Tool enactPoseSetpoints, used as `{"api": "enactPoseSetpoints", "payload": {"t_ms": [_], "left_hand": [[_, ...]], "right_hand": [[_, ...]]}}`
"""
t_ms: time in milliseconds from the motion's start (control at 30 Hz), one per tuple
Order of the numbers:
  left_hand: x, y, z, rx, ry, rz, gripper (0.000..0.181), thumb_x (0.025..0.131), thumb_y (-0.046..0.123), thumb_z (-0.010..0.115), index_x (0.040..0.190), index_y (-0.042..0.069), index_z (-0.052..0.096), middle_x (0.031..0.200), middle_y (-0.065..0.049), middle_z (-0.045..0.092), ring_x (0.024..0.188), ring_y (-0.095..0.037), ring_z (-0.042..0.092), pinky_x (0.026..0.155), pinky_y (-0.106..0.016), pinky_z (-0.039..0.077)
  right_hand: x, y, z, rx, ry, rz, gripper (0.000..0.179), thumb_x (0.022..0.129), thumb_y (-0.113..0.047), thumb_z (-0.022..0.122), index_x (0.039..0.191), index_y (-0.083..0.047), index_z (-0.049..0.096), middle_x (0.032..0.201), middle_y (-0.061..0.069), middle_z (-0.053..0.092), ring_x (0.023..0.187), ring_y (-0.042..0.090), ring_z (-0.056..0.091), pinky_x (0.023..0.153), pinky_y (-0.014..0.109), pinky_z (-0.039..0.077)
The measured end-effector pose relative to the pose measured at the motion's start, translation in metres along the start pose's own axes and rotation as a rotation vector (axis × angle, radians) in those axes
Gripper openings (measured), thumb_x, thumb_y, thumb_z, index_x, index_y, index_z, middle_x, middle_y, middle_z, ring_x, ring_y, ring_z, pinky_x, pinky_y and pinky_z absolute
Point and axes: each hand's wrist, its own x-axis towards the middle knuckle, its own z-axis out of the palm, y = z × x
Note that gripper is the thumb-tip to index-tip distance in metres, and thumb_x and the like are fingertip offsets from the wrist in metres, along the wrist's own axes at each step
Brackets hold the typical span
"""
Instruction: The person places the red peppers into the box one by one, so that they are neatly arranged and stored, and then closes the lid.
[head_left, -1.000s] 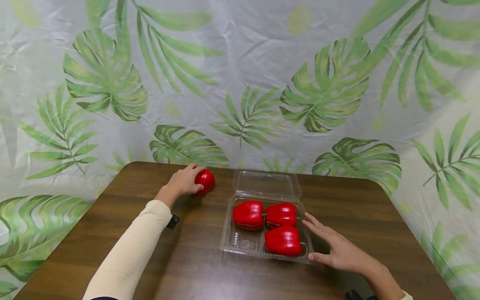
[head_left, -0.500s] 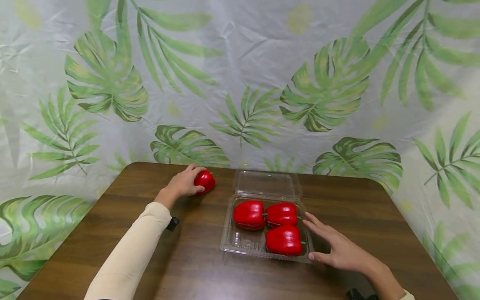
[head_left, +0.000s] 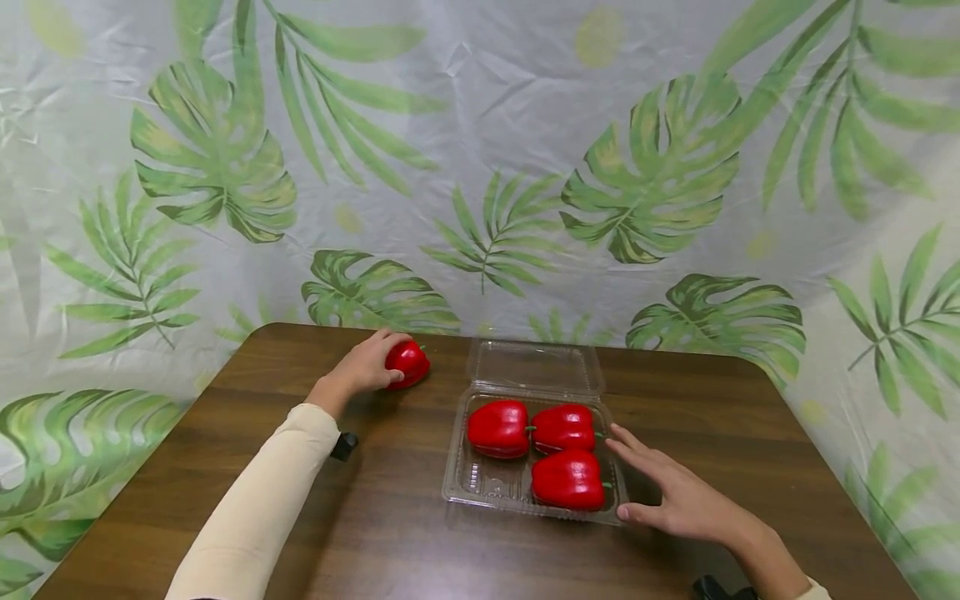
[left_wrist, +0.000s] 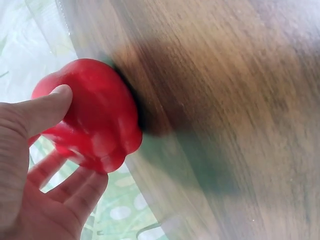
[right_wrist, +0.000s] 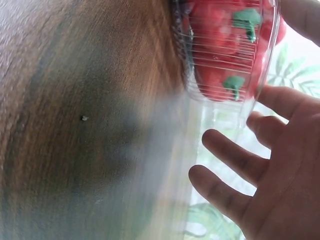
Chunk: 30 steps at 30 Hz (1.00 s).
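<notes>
My left hand (head_left: 367, 364) grips a red bell pepper (head_left: 408, 363) at the table's far left side, its green stem just showing. In the left wrist view the thumb (left_wrist: 45, 107) lies on one side of this pepper (left_wrist: 100, 110), and the other fingers reach round the opposite side. A clear plastic box (head_left: 480, 498) stands mid-table with its lid (head_left: 534, 367) folded back. Inside lie three red bell peppers, two at the back (head_left: 498, 429) (head_left: 564, 427) and one at front right (head_left: 568, 481). My right hand (head_left: 686, 500) is at the box's right side, fingers spread, fingertips at the rim.
The brown wooden table (head_left: 390, 533) has rounded far corners. Behind it hangs a pale cloth (head_left: 495, 108) printed with green leaves. The box's front left part shows bare clear plastic.
The left hand has shifted very slightly left with its pepper, whose green stem has come into sight. The right hand and the box look still.
</notes>
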Motion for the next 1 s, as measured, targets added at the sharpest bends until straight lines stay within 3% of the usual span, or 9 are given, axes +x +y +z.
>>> {"api": "enactPoseSetpoints", "payload": {"t_ms": [200, 400, 667, 833, 1000], "left_hand": [[-0.005, -0.001, -0.002, -0.012, 0.032, -0.005, 0.063, 0.089, 0.019, 0.071, 0.147, 0.011, 0.046, 0.145, -0.018, 0.047, 0.128, -0.045, 0.052, 0.103, -0.063, 0.045], [-0.015, 0.007, -0.011, -0.052, 0.089, 0.010, 0.063, 0.089, 0.020, 0.070, 0.147, 0.013, 0.046, 0.145, -0.018, 0.047, 0.127, -0.046, 0.052, 0.102, -0.063, 0.046], [-0.034, 0.028, -0.015, -0.115, 0.187, 0.137, 0.060, 0.088, 0.016, 0.072, 0.143, 0.012, 0.050, 0.143, -0.015, 0.049, 0.125, -0.041, 0.055, 0.099, -0.060, 0.050], [-0.052, 0.050, -0.020, -0.128, 0.247, 0.256, 0.061, 0.086, 0.014, 0.075, 0.142, 0.011, 0.051, 0.142, -0.014, 0.051, 0.124, -0.040, 0.057, 0.098, -0.058, 0.052], [-0.075, 0.071, -0.022, -0.146, 0.258, 0.351, 0.063, 0.083, 0.013, 0.078, 0.141, 0.012, 0.053, 0.143, -0.013, 0.051, 0.123, -0.036, 0.059, 0.096, -0.052, 0.055]], "right_hand": [[0.002, 0.000, 0.000, 0.005, -0.009, -0.003, 0.077, 0.086, -0.043, 0.072, 0.150, -0.010, 0.043, 0.158, 0.023, 0.034, 0.133, 0.049, 0.047, 0.092, 0.070, 0.045], [0.002, 0.000, 0.001, 0.021, -0.015, 0.011, 0.078, 0.086, -0.043, 0.072, 0.150, -0.010, 0.043, 0.159, 0.023, 0.033, 0.134, 0.051, 0.045, 0.093, 0.072, 0.044], [0.000, -0.001, 0.000, 0.030, -0.010, 0.020, 0.078, 0.086, -0.043, 0.072, 0.150, -0.010, 0.042, 0.159, 0.022, 0.033, 0.135, 0.052, 0.044, 0.093, 0.073, 0.043], [-0.001, 0.000, 0.001, 0.029, -0.005, 0.016, 0.078, 0.086, -0.042, 0.072, 0.150, -0.009, 0.042, 0.159, 0.023, 0.032, 0.134, 0.053, 0.044, 0.092, 0.073, 0.043], [-0.003, 0.003, 0.001, 0.014, 0.004, 0.004, 0.078, 0.087, -0.041, 0.072, 0.151, -0.009, 0.041, 0.159, 0.023, 0.032, 0.134, 0.052, 0.044, 0.093, 0.073, 0.043]]}}
